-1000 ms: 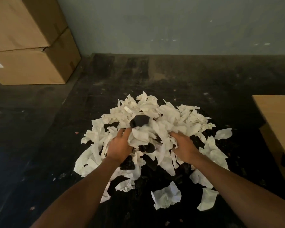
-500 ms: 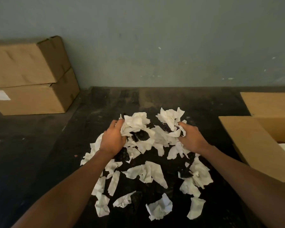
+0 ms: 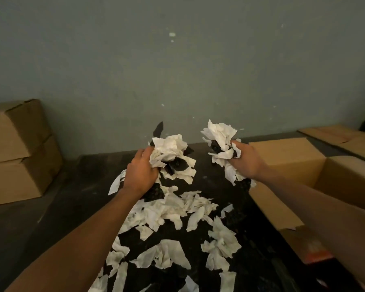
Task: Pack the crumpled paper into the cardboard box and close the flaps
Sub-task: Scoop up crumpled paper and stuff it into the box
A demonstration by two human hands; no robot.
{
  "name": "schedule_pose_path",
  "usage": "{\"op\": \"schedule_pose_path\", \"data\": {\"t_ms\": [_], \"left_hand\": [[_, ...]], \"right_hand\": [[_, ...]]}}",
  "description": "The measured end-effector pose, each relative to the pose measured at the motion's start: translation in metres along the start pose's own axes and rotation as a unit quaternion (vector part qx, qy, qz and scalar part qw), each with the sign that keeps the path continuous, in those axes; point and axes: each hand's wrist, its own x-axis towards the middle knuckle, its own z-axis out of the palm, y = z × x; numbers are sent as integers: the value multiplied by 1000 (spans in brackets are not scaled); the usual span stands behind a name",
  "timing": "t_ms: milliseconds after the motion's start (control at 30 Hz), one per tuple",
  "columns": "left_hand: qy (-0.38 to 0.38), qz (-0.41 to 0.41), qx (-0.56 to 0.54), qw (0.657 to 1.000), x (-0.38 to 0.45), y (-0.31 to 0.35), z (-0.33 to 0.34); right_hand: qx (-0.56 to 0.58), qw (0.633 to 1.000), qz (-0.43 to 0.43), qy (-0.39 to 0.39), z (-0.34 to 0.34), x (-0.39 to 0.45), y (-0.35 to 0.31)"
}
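A: Where are the hands, taking the open cardboard box (image 3: 287,163) as the marker?

B: Both are raised to the left of it. The right hand (image 3: 248,163) is just beside the box's near-left flap, its fingers curled round a bunch of crumpled paper (image 3: 219,137), white with a few dark scraps in it. Some of that bunch hangs below the fist

A: And the other hand?

B: The left hand (image 3: 140,172) is farther left of the box, well apart from it, gripping a second wad of paper (image 3: 173,157) in the same way, fingers closed round it. A dark strip sticks up from the top of that wad

A: What about the rest of the paper?

B: The loose paper pile (image 3: 177,230) lies on the dark floor (image 3: 76,197), left of the box and nearer the camera than the two hands, spread out in torn white pieces with black bits among them

A: Is the box shut?

B: No, its flaps stand open; one flap lies out toward the pile. I cannot tell what is inside from here

A: Anything else around?

B: Far left of the box, against the grey-green wall (image 3: 177,70), two closed stacked boxes (image 3: 19,152) sit one on the other. Behind the open box lies flattened cardboard (image 3: 341,138)
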Motion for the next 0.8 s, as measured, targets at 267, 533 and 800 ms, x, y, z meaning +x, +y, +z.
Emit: {"op": "schedule_pose_path", "data": {"t_ms": [267,533,800], "left_hand": [[-4,50,-59,997,33,106,42],[-9,77,-74,994,53,224,139],[-17,34,-88,995,64,342,254]], "right_hand": [[-76,996,-9,44,-92,17,46],[-112,992,-16,49,-173,29,172],[-82,996,-23,15,-231,33,303]]}}
